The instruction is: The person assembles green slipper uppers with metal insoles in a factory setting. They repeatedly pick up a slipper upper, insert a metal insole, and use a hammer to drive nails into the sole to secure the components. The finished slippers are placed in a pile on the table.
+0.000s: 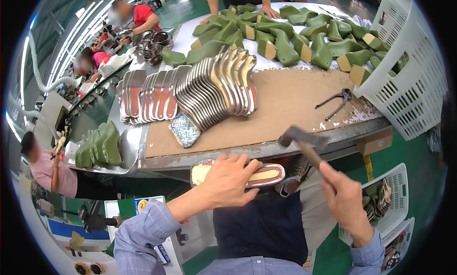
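Observation:
My left hand (229, 180) lies across a silver-rimmed shoe sole (270, 174) with a brown-red and yellow face, just in front of the table edge. Its fingers wrap over the middle of the sole; the sole's underside is hidden. In my right hand (343, 199) is a hammer (308, 152), gripped by its wooden handle. The dark hammer head is raised up and to the right of the sole, apart from it and slightly blurred. Beyond my hands, a row of similar silver-edged soles (204, 89) stands packed on the table.
Pincers (335, 103) lie on the brown board (285, 101). Green shoe lasts (285, 46) cover the far table, where another person's hands rest. A white crate (404, 70) stands at the right, with another crate (404, 180) below. More lasts (100, 146) stand left; several people work there.

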Tool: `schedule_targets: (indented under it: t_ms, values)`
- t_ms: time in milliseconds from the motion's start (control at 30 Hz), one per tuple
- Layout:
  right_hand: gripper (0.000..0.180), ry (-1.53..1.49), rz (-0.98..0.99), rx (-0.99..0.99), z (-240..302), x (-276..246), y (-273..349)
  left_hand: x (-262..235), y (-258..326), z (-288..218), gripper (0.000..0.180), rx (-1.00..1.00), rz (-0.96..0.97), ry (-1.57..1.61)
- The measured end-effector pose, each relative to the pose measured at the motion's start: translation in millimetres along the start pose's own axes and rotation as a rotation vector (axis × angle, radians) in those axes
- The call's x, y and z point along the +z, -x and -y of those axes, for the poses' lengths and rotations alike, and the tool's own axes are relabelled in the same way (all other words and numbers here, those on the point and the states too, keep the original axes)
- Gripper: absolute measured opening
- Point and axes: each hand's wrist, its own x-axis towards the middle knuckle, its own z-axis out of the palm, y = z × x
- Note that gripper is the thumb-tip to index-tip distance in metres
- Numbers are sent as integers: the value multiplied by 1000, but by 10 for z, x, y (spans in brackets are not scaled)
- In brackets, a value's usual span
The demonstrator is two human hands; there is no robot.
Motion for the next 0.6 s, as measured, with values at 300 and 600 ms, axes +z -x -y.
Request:
schedule_targets:
  t_ms: [300, 600]
  values:
    - [38, 445, -31, -16, -1040, 1162, -728, -483, -29, -56, 82, -181, 18, 178]
    - [25, 305, -23, 0, -761, 1093, -747, -610, 1817, 1127, 61, -754, -1637, 947]
